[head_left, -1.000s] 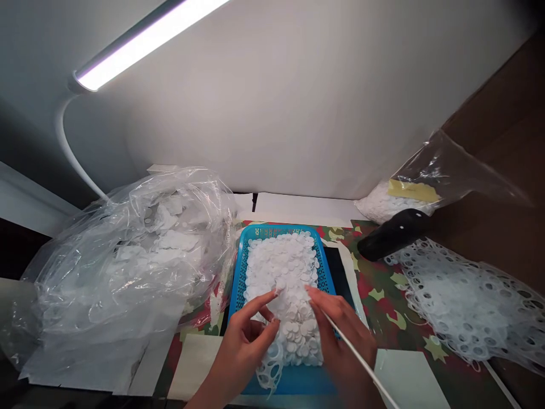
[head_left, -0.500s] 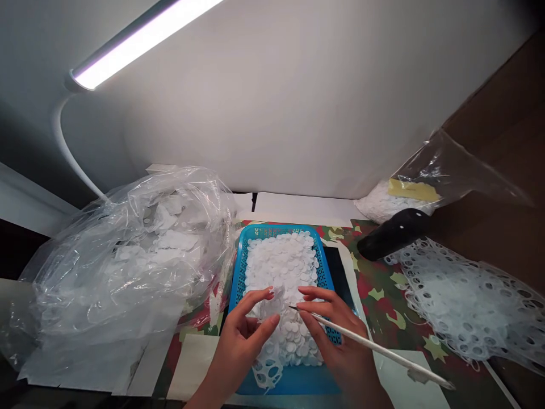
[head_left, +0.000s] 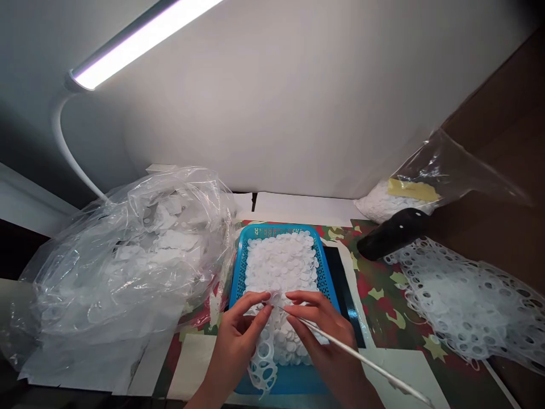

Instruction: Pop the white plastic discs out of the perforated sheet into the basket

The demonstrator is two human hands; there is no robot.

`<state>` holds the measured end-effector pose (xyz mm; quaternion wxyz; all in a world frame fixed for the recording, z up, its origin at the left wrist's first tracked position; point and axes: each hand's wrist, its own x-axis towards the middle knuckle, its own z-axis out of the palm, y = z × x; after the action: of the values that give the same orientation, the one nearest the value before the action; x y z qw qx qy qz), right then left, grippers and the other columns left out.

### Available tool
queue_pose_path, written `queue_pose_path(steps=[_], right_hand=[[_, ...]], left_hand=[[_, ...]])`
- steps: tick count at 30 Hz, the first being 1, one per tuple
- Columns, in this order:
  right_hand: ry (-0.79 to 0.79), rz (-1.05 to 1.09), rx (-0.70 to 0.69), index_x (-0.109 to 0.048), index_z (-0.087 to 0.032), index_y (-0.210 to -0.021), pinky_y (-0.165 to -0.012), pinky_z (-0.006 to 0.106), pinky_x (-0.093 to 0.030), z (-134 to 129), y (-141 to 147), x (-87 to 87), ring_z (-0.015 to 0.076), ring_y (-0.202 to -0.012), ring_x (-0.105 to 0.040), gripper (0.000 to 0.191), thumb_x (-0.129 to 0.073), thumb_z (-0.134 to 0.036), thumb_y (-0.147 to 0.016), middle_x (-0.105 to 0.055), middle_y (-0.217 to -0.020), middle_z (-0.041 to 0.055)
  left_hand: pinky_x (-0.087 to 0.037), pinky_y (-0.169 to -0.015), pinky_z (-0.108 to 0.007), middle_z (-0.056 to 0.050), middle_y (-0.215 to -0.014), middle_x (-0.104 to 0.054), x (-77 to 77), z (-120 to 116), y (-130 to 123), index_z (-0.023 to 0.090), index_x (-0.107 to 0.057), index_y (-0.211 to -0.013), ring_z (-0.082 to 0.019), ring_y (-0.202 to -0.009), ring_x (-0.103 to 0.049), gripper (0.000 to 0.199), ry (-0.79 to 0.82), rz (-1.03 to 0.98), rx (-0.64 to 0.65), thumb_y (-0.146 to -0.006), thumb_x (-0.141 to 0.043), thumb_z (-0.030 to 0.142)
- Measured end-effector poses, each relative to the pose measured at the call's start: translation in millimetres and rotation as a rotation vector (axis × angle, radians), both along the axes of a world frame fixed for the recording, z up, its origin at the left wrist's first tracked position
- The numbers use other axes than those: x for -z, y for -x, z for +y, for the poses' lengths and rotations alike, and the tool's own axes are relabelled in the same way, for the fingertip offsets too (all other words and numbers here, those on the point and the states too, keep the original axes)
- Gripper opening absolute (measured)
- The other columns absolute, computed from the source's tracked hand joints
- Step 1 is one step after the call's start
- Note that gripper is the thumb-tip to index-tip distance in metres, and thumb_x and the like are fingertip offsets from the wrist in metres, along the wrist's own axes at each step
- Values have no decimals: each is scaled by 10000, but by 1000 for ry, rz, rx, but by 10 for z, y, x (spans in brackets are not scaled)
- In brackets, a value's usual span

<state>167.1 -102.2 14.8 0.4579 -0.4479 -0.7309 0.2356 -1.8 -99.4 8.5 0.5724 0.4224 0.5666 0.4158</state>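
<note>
Over a blue plastic basket full of small white discs, my left hand pinches a translucent plastic strip with round holes between thumb and index finger. The strip's lower end hangs at the basket's near side. My right hand closes round a long white stick with a thin pointed tip, held like a pen. Its tip points left, close to my left fingertips and the upper part of the strip. Whether the tip touches the plastic I cannot tell.
A large clear bag of white scraps fills the left side. At right lie a pile of perforated plastic sheets, a black object and a bag of white pieces with a yellow label. A lit lamp hangs above.
My left thumb and index finger have come together on the strip. My right hand has moved left with the stick, bringing its tip nearer to my left fingers.
</note>
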Motion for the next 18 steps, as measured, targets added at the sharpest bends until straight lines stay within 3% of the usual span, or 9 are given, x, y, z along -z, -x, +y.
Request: queue_pose_path(steps=[9,18], right_hand=[[-20,9,27,-668,-267,-1002,-760,241,-534,19,93,58,150,-953,-619,203,-575,-133,-881,-639,-1041,30],[16,-62,52,-682,-230,-945,-674,279,-524,54,181,170,171,-808,-618,159,-529,-202,-912,-629,-888,52]], left_hand=[[-232,-346,-157,-44,-962,-609,21,-3,3,197,-707,-1018,-5,-411,-328,315,1,-15,21,-783,-670,405],[-236,-372,-148,-15,-922,-570,21,-9,21,232,-698,-1087,-2,-440,-293,310,-12,-27,95,-819,-649,378]])
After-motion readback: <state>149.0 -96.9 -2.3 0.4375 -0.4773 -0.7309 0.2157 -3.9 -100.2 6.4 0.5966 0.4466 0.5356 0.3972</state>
